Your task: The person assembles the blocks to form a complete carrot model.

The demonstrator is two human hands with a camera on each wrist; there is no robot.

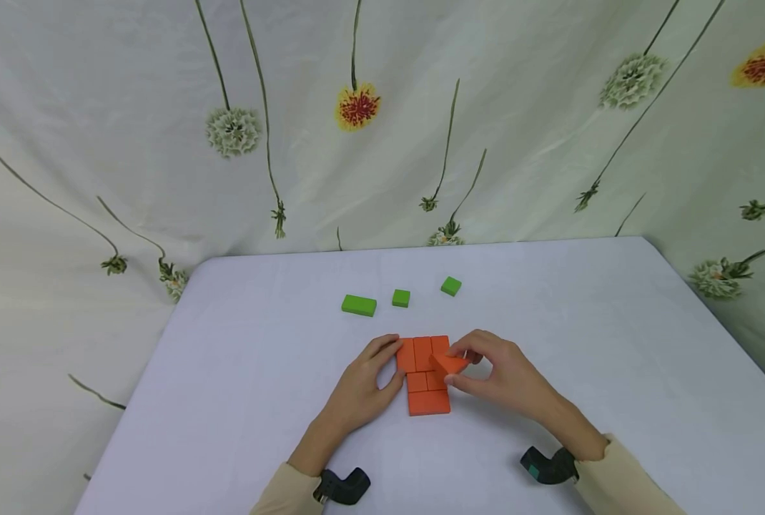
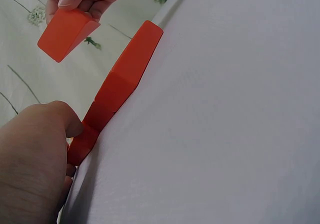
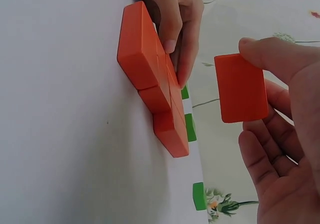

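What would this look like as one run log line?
right hand: holds orange triangular wedge block raised | left hand: touches flat-laid orange rectangular blocks | white table: three green box-shaped blocks beyond hands

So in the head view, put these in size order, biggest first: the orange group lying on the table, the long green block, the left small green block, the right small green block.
1. Orange group
2. Long green block

Left small and right small: look alike, unranked.
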